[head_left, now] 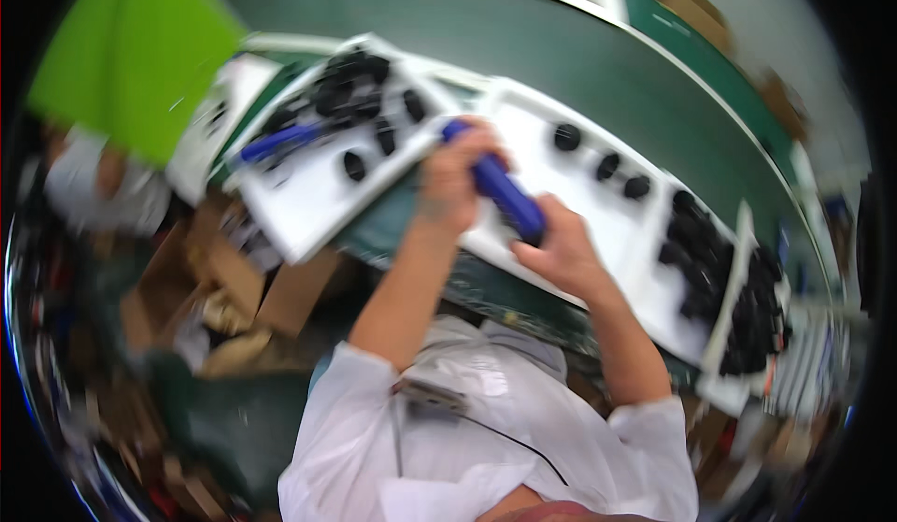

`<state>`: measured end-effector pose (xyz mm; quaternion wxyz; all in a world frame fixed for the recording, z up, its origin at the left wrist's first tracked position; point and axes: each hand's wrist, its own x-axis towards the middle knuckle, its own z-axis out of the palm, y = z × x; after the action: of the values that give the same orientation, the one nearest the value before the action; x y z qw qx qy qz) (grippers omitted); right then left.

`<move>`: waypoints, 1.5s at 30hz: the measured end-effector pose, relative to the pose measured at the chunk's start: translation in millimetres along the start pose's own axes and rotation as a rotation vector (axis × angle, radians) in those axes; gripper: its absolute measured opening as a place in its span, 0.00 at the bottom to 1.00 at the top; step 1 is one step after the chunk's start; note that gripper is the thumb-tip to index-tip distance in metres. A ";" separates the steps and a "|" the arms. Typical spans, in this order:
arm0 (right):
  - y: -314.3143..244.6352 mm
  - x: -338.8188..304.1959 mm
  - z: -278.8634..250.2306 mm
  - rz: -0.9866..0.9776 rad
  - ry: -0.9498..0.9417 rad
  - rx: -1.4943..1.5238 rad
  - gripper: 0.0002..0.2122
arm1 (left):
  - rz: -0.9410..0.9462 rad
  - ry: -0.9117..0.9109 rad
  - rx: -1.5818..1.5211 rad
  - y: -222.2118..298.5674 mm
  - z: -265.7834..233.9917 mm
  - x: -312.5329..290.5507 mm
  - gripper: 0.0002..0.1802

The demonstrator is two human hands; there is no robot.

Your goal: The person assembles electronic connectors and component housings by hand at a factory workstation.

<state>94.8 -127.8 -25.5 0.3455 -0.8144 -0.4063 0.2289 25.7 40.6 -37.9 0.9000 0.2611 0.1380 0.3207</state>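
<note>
A long dark-blue rounded object (507, 195) is held slantwise above the white trays; motion blur hides its exact kind. Around its upper end wrap the fingers of my left hand (455, 174), which is closed on it. My right hand (563, 246) grips its lower end, where a dark tip shows by the thumb. Left of my hands is a white tray (301, 226) with a heap of black parts (350, 85), several loose black pieces and another blue object (278, 143). Under and to the right of my hands, a second white tray (533, 113) holds a few round black pieces (567, 137).
More black parts (696, 256) are heaped at the right, beside a white divider (735, 284). Beyond the trays runs a green bench surface (561, 50). A bright green panel (135, 55) stands at upper left near another person's sleeve (98, 190). Open cardboard boxes (220, 256) sit below left.
</note>
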 end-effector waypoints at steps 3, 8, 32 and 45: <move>4.5 7.5 18.5 -0.253 0.091 0.041 0.19 | -0.029 0.100 0.010 0.9 -19.6 -1.4 0.05; -1.8 7.5 1.6 -0.155 -0.066 0.161 0.17 | -0.045 -0.231 -0.076 11.8 -23.5 0.2 0.06; -0.7 -9.1 -25.3 -0.040 -0.203 0.361 0.23 | -0.063 -0.355 -0.155 -6.4 -2.5 -10.4 0.05; -3.4 -9.2 -33.0 -0.016 -0.229 0.404 0.21 | -0.073 -0.467 -0.200 -5.9 1.2 -9.3 0.06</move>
<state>109.5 -146.3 -0.5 0.4549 -0.6942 -0.3951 0.3937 22.1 30.2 -39.6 0.9398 0.2326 -0.0967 0.2311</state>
